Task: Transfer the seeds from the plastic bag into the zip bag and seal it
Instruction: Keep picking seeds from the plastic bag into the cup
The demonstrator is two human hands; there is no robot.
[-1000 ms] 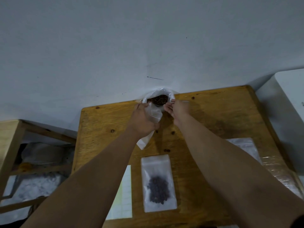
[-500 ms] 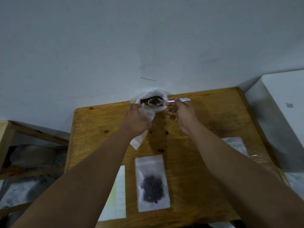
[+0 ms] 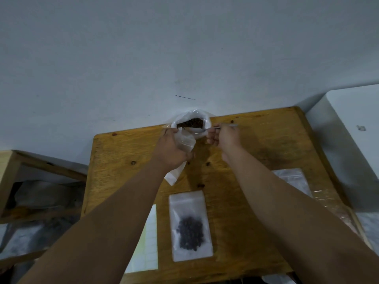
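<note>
A wooden shelf (image 3: 12, 181) is noted at the left of the frame, beside the bench (image 3: 266, 144). A pale sheet (image 3: 148, 238) lies lower centre-left and is partly covered by the left forearm. The left hand (image 3: 170, 150) is recorded at upper centre, arm extended, fingers curled round an empty zip bag (image 3: 185, 142). That bag's mouth is held just beside the plastic bag (image 3: 206, 125), and its lower end protrudes below the palm.

The plastic bag stands open at the bench's far edge, against the wall, between the two hands. Brown seeds (image 3: 191, 123) are visible inside it. A filled zip bag (image 3: 190, 203) lies flat at lower centre between the forearms, well apart from both hands.

The right hand (image 3: 224, 138), just right of the plastic bag, is closed on a thin metal implement (image 3: 227, 125), whose tip is directed at the bag's mouth. Clear bags (image 3: 291, 179) are stacked at the right.
</note>
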